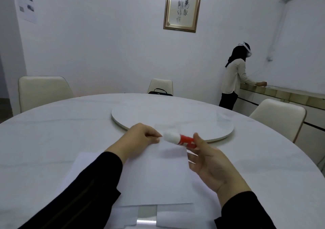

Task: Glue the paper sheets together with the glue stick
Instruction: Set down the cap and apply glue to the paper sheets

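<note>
A red glue stick [186,140] with a white cap [171,137] hangs above the table, lying roughly level with its cap pointing left. My right hand [209,165] holds the red body between thumb and fingers. My left hand [139,139] has its fingertips closed right at the cap's end; whether they touch it I cannot tell. Under both hands lie white paper sheets [154,177], overlapping on the white table [44,141]. More sheets [126,216] poke out near the front edge.
A round white turntable [175,114] sits at the table's middle, just beyond my hands. Cream chairs [42,91] stand around the table; a black bag [160,91] rests on the far one. A person [235,75] stands at a counter at the right wall.
</note>
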{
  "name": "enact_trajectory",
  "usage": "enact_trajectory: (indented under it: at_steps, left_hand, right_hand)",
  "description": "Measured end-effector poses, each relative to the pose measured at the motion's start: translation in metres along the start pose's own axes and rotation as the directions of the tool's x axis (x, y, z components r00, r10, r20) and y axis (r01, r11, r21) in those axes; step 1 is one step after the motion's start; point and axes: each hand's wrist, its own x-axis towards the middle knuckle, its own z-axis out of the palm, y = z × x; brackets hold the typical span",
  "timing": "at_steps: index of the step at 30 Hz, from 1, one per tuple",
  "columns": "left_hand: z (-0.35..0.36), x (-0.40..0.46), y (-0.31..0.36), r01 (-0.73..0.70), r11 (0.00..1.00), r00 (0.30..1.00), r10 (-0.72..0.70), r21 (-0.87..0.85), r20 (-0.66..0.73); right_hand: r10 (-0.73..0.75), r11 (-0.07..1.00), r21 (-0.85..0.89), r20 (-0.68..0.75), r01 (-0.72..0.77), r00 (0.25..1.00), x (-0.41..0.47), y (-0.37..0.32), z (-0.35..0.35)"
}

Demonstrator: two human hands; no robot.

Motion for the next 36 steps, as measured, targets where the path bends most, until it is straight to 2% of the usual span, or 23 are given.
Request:
enact_trajectory:
  at_steps: [3,9,10,12,15,20,23,26,28,31,36]
  left_hand:
    - [0.011,0.001,-0.004,-0.007,0.999,1.0,0.008,0.041,-0.005]
    - [-0.003,-0.027,-0.03,-0.083,0.98,0.989,0.103,0.18,-0.104]
    - [-0.01,-0.037,-0.036,-0.081,0.97,0.992,0.101,0.23,-0.074]
    - [-0.023,-0.056,-0.045,-0.089,0.943,0.994,0.065,0.319,0.086]
    - [-0.025,-0.073,-0.052,-0.092,0.913,0.939,-0.053,0.397,0.34]
    - [-0.02,-0.078,-0.054,-0.076,0.91,0.908,-0.106,0.408,0.405]
    - [-0.02,-0.077,-0.056,-0.107,0.897,0.889,-0.108,0.43,0.445]
    - [-0.018,-0.078,-0.057,-0.127,0.888,0.873,-0.112,0.443,0.474]
    - [-0.018,-0.078,-0.056,-0.121,0.887,0.87,-0.121,0.445,0.478]
    - [-0.017,-0.079,-0.055,-0.104,0.887,0.874,-0.134,0.45,0.467]
    - [-0.017,-0.08,-0.053,-0.048,0.892,0.89,-0.166,0.449,0.425]
  right_hand:
    - [0.027,0.997,-0.066,-0.018,-0.028,0.999,0.002,0.004,0.003]
    - [0.07,0.998,0.023,-0.257,-0.067,0.964,0.003,-0.001,-0.008]
    - [0.078,0.997,0.022,-0.29,-0.075,0.954,0.004,-0.004,-0.012]
    - [0.083,0.995,-0.019,-0.348,-0.096,0.934,0.006,-0.011,-0.017]
    - [0.078,0.986,-0.102,-0.4,-0.129,0.913,0.014,-0.018,-0.019]
    - [0.047,0.961,-0.225,-0.436,-0.16,0.899,0.024,-0.017,-0.024]
    - [-0.161,0.922,-0.383,-0.511,-0.057,0.844,0.024,-0.025,-0.018]
    - [-0.418,0.828,-0.546,-0.452,0.126,0.788,0.026,-0.043,-0.001]
    - [-0.486,0.787,-0.576,-0.36,0.22,0.797,0.034,-0.05,0.019]
    - [-0.417,0.853,-0.45,-0.277,0.266,0.866,0.053,-0.032,0.055]
    - [-0.256,0.837,-0.54,-0.24,0.09,0.936,0.073,0.05,0.077]
